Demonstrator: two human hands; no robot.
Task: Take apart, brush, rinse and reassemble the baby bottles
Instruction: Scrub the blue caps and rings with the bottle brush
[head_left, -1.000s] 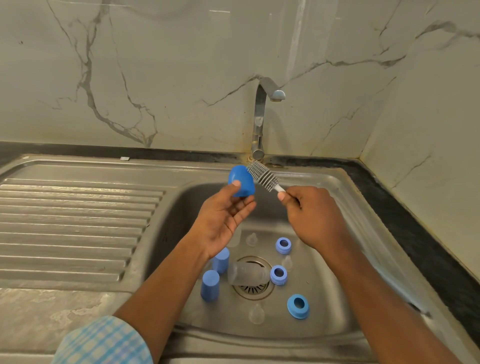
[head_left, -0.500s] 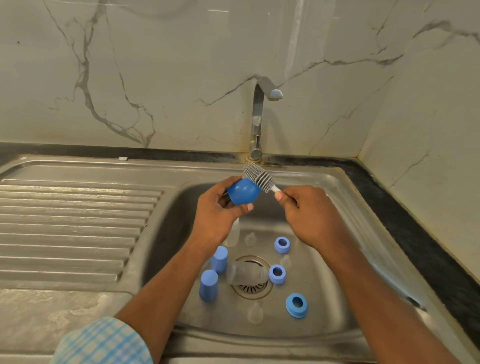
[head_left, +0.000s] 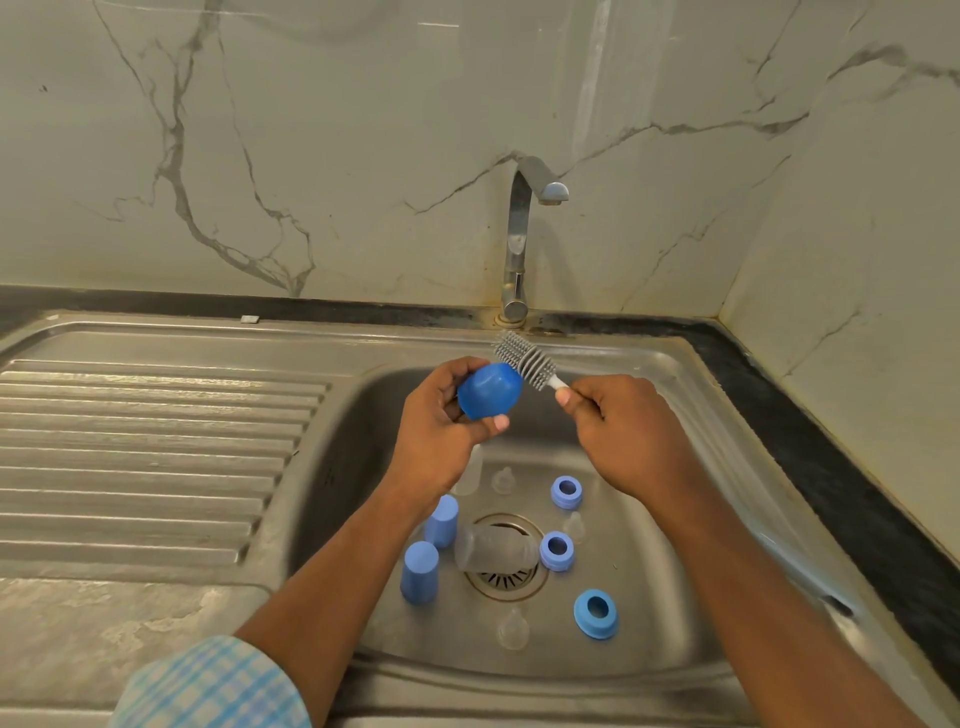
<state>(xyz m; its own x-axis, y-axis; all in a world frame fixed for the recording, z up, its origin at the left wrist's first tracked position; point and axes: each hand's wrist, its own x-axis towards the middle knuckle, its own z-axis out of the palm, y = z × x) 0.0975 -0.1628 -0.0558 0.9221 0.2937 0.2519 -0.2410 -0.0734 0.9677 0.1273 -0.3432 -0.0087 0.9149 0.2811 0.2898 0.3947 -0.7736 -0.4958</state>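
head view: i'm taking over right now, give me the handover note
Left hand grips a dark blue cap. Right hand grips the brush, bristles at the cap's edge.
In the sink: two pale blue caps, a clear bottle lying over the drain, three blue rings, and clear teats, all separate.
Done: bottles taken apart.
Left: finish brushing this cap, then rinse and reassemble. I cannot tell which other parts are brushed. The tap shows no water.

A stainless steel sink (head_left: 353, 467) with a ridged drainboard (head_left: 145, 457) on its left. A chrome tap (head_left: 519, 234) rises behind the basin, against a pale wall (head_left: 311, 156) of grey-veined marble, with a black countertop (head_left: 831, 441) along the sink's right edge.
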